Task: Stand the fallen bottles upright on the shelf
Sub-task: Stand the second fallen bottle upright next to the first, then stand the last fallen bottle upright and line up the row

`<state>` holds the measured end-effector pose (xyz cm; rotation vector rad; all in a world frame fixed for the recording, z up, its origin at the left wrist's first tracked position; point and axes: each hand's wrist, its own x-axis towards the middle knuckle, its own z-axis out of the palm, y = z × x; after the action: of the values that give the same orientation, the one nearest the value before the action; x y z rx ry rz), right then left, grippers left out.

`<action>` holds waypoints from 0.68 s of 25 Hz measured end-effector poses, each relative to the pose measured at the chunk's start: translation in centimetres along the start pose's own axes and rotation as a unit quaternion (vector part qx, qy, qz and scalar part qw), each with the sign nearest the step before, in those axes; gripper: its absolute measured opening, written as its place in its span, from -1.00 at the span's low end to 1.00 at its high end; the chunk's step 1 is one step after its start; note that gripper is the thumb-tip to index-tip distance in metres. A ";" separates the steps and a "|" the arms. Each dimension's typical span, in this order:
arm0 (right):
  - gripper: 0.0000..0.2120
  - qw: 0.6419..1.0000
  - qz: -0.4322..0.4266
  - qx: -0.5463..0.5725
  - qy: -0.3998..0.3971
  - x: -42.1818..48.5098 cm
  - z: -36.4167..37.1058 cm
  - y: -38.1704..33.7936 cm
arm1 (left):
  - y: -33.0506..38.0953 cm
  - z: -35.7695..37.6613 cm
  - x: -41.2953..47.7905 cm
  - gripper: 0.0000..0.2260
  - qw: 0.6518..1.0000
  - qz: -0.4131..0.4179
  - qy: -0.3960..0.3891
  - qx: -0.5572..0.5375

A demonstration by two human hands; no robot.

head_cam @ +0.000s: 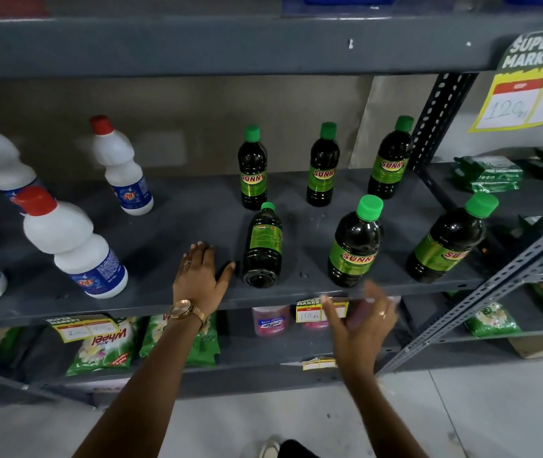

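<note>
Reaching toward: the fallen bottle [262,247], a dark one with a green cap, which lies on its side on the grey shelf [171,233], cap to the back and base to the front edge.
Head view, landmark: every place below is given from that fallen bottle.
Left hand [199,276]: flat on the shelf just to the left of the fallen bottle, fingers spread, thumb tip close to its lower side but apparently not touching; it grips nothing. A gold watch [186,310] sits on the wrist.
Right hand [367,320]: below and to the right of the fallen bottle, in front of the shelf edge, fingers apart and blurred; it holds nothing.
Standing green-capped bottles: three in a row behind the fallen bottle [253,166], and two to its right nearer the front [356,241].
White bottles [121,165]: well to the left, red-capped; they lean in this wide view, but I judge them upright.
Price tag [310,312]: on the shelf edge below and right of the fallen bottle.
Done: every other bottle in sight seems to stand.
Left: this one bottle appears to be the last lying down; it has yet to be grasped and tipped up onto its base.
</note>
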<state>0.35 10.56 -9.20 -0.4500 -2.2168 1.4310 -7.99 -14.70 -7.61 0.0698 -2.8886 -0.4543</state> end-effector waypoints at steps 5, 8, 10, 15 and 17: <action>-0.44 0.979 -0.062 -0.065 -0.181 -0.4 4.5 -6.5 | -2.0 -1.4 1.8 -0.53 0.998 0.042 0.000 0.036; 0.02 0.899 0.084 -0.285 -0.321 6.1 8.0 -10.9 | -2.2 -1.2 1.6 -0.53 1.000 0.028 -0.010 0.008; 0.10 0.870 0.123 -0.300 -0.372 7.9 9.8 -12.0 | -2.3 -1.1 1.6 -0.51 0.999 0.021 -0.024 -0.002; -0.18 0.909 0.115 -0.226 -0.331 8.4 10.8 -10.9 | -2.6 -1.1 1.7 -0.50 1.000 0.014 -0.022 -0.013; -0.27 0.942 0.105 -0.149 -0.281 7.6 10.2 -9.7 | -2.6 -0.9 1.6 -0.51 1.000 0.021 -0.014 -0.012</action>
<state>-11.74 2.68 -2.40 -0.4227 -2.9469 1.4656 -9.28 -17.53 -7.25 -0.0015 -2.9045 -0.4843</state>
